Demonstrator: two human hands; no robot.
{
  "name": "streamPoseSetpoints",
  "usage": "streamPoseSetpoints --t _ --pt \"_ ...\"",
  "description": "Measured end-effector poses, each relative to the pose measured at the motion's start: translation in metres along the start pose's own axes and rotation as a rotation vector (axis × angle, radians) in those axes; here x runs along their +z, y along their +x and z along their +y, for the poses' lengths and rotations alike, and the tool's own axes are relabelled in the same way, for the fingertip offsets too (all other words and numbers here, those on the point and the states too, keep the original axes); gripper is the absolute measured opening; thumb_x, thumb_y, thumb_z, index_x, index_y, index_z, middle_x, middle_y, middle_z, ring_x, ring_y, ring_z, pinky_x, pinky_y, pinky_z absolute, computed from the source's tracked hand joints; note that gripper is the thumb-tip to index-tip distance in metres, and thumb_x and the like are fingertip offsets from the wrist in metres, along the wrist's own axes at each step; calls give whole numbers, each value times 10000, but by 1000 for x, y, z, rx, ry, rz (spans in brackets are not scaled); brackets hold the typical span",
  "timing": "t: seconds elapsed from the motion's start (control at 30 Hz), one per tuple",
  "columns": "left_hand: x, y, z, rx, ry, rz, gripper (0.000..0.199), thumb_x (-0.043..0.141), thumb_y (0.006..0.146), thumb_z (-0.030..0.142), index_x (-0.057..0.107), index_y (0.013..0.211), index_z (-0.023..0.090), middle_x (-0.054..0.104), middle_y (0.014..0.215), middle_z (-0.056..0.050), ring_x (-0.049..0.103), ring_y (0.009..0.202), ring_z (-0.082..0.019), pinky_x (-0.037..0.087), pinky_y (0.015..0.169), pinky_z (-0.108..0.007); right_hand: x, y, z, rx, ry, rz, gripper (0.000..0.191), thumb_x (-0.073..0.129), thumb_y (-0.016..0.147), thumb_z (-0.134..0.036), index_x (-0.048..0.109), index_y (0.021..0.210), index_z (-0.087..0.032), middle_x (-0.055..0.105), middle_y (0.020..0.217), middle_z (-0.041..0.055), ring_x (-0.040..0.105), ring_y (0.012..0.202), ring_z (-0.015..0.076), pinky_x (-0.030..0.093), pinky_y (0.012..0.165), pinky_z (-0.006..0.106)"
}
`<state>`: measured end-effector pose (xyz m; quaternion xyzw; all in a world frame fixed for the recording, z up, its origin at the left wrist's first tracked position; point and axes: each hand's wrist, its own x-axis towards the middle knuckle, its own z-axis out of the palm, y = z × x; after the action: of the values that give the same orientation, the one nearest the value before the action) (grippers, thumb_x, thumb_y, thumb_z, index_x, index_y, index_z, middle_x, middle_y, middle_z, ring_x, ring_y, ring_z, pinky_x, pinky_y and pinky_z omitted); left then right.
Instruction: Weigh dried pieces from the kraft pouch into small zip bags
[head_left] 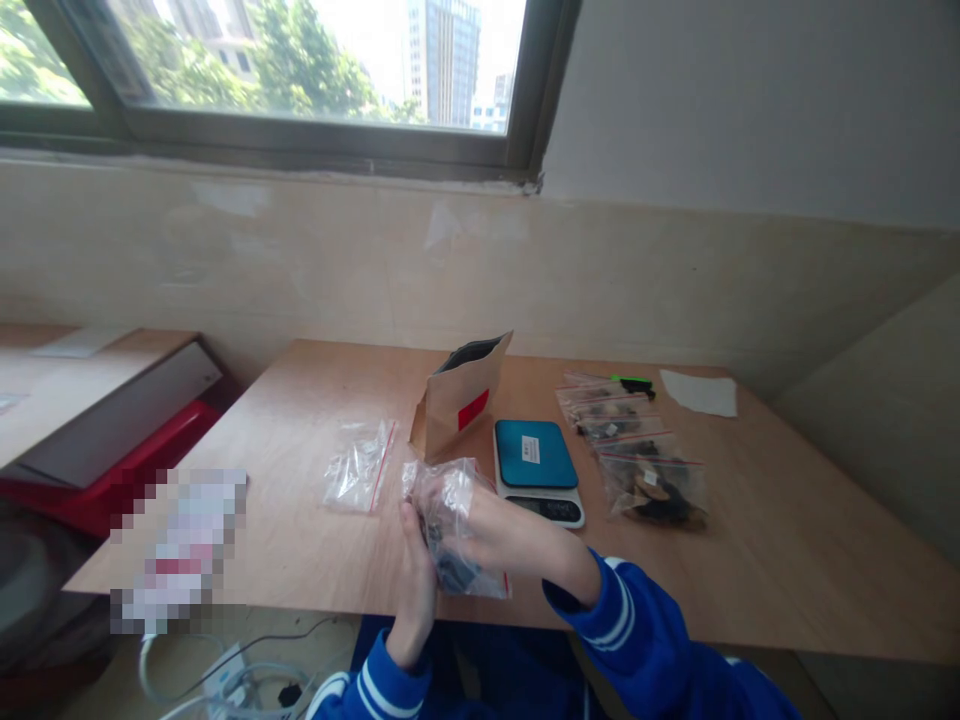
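Clear bag (471,580) w/ dark contents, held btwn both hands just above the table (780,540), nr its front edge. L hand (420,575) grips the bag's left side; its visible digits press along the film, the others hidden behind, so their spacing cannot be told. R hand (480,525) reaches across from the right, its far part seen through the bag's clear film; whether its fingers are spread, pressed together or pinching sth. cannot be told, as film & glare blur them. Both wrists emerge from blue sleeves (626,610) w/ white stripes. Directly beyond the bag stands a brown pouch (442,405), upright, mouth open, red label on its front. To the pouch's right, nr R forearm: a scale (517,465), blue on top w/ a small white label, dark display partly covered by the forearm. Left of the hands, apart from them: flat clear bags (352,475) w/ a red seal line. Right of the scale: a row of filled bags (652,490), overlapping, contents dark & tan; at its far end, a green-and-black item (634,384). Far right: white paper (701,393). Far left: pixelated item (191,540) at table edge, white cable (146,665) below.
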<state>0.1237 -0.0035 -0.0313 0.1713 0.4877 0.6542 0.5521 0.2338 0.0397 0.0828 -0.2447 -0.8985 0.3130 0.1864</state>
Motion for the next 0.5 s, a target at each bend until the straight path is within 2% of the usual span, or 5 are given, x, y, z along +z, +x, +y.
streamPoseSetpoints --t 0.1,0.2,0.33,0.43,0.5 --pt "-2 -1 5 -9 78 27 608 437 880 608 583 1280 175 507 1429 -90 360 1389 -224 209 1179 -349 6 -1 8 66 -24 -57 499 568 794 -85 502 1283 -161 561 1306 129 474 1273 255 353 1102 404" --pt "-1 -4 14 -28 118 14 598 415 882 618 635 1202 163 606 1320 -113 443 1337 -249 265 1159 -390 6 -3 16 78 48 -166 598 627 814 -164 417 1373 -130 509 1376 172 484 1277 267 391 1076 399" --pt "0 -7 26 -23 152 48 531 437 871 616 709 1021 185 711 1133 -98 522 1271 -251 286 1147 -393 5 -5 19 53 77 -185 397 604 820 -97 569 1214 -131 612 1233 127 584 1133 232 459 997 357" --pt "-4 -5 26 -37 136 56 590 469 835 653 708 1028 149 704 1141 -124 542 1249 -258 302 1137 -375 7 -5 19 36 73 -146 257 591 836 -89 639 1076 -168 666 1092 68 617 1028 200 491 935 325" --pt "-8 -3 22 -82 64 23 644 513 794 678 706 1047 118 718 1088 -151 596 1178 -286 384 1083 -397 10 -5 20 12 85 -128 190 595 853 -117 663 1016 -188 684 1021 44 632 973 190 502 907 317"
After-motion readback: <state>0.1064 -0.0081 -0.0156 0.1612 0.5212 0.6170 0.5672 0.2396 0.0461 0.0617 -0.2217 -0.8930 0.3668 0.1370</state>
